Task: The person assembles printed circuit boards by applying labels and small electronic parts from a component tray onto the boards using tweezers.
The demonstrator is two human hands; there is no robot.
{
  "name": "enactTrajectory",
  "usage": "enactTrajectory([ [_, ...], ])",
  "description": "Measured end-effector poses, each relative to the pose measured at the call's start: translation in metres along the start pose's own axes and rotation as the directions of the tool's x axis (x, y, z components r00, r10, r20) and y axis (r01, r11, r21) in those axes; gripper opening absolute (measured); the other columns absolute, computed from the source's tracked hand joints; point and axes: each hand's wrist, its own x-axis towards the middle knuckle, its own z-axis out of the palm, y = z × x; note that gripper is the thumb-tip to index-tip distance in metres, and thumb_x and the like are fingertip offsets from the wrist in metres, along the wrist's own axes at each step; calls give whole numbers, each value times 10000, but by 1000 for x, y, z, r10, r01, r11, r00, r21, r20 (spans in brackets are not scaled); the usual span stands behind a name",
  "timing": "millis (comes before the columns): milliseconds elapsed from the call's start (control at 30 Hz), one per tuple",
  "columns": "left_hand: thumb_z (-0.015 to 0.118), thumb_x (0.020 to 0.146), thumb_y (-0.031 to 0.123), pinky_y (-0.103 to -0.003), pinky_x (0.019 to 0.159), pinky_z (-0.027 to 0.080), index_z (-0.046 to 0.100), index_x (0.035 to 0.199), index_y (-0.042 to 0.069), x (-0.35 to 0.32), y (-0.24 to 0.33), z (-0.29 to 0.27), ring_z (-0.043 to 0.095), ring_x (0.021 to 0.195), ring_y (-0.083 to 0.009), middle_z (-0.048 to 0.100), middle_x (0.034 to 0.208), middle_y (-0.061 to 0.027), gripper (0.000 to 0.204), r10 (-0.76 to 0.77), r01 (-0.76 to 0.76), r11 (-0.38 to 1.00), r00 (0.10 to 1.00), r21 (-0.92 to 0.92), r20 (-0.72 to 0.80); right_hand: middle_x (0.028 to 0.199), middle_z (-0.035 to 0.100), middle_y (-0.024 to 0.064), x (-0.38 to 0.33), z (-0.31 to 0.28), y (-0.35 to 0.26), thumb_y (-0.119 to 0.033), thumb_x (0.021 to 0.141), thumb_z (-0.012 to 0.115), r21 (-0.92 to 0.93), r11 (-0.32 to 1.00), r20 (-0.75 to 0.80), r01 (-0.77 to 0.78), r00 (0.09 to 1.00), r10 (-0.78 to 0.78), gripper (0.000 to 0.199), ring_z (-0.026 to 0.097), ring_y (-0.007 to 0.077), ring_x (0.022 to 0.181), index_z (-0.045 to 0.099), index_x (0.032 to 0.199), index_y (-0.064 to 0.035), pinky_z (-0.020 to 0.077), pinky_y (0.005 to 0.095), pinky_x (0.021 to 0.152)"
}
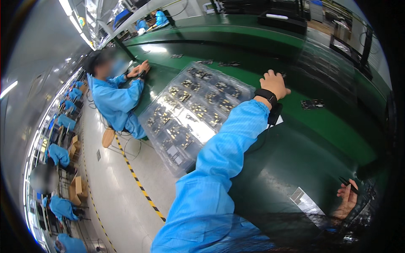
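My left hand (pixel 275 85), with a black band on its wrist, reaches out over the green bench (pixel 261 168). Its fingers are bent down, and a small dark thing shows at their tips, too hidden to name. At the lower right, my right hand (pixel 346 198) is closed round slim black tweezers (pixel 348 184). Close by it lies a white strip with a grey patch (pixel 308 205). A clear plastic tray (pixel 182 172) holding several small circuit boards sits left of my left forearm. One loose circuit board (pixel 312 104) lies right of my left hand.
More loose boards (pixel 229 64) lie along the bench's far side. A person in a blue smock (pixel 114 97) sits at the left, hands on the bench. Beneath my left wrist are a black object (pixel 275 113) and a white paper corner. Yellow-black tape (pixel 139 182) marks the floor.
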Motion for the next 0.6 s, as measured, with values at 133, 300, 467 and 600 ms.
enactTrajectory([
  [133,734,826,605,-570,1114,397,586,1369,8,-14,-106,-78,409,1410,-445,396,1526,-259,821,-159,160,987,981,-2,109,995,665,91,4,-4,6,-196,1058,568,-45,999,60,1,998,2,301,583,86,788,621,1273,7,464,220,690],
  [300,572,935,619,-672,1160,245,438,1494,-33,-59,-199,-23,311,1451,-512,345,1579,-266,869,-357,373,926,916,62,-183,995,665,85,15,7,15,-192,1060,573,-53,998,103,-12,995,18,300,571,82,779,623,1283,2,460,218,690],
  [467,678,911,486,-591,1126,358,544,1375,-48,-79,-180,-57,483,1366,-436,522,1453,-267,720,-150,150,989,988,-14,-42,1356,576,319,48,-54,84,-743,977,291,-516,854,305,-67,917,256,848,698,439,924,601,1370,-59,604,521,758],
  [600,784,844,392,-464,910,541,694,1029,-26,-38,-256,-86,673,1042,-415,688,1049,-287,465,-194,183,981,926,-64,-324,919,716,249,0,18,-9,-213,1011,656,-194,979,-39,58,997,-67,335,652,226,691,632,1167,83,555,321,642],
])
